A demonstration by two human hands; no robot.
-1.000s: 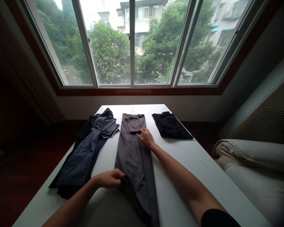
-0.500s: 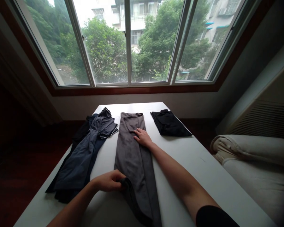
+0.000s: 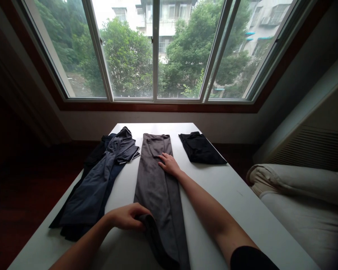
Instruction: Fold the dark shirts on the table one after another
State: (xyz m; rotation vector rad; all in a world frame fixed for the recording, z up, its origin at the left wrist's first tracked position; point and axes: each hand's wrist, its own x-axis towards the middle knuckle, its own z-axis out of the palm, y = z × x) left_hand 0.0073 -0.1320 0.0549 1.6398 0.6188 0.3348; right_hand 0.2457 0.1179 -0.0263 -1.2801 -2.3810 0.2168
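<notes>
Grey trousers [image 3: 154,183], laid lengthwise, run down the middle of the white table [image 3: 214,210] with the waist end toward the window. My left hand [image 3: 129,216] grips their near left edge, which is lifted and curled off the tabletop. Flat on the upper part of the trousers, below a pocket seam, rests my right hand [image 3: 169,164] with its fingers spread. The near end of the trousers runs out of the bottom of the picture.
Dark blue shirts [image 3: 90,191] with white piping lie in a pile at the table's left. A folded black garment [image 3: 202,147] lies at the far right. Beyond the right edge stands a beige sofa [image 3: 301,187]. A wide window [image 3: 154,56] is behind the table.
The view has shifted slightly. My left hand still holds the edge of the trousers, with the fold turned a little; my right hand stays in place on the cloth.
</notes>
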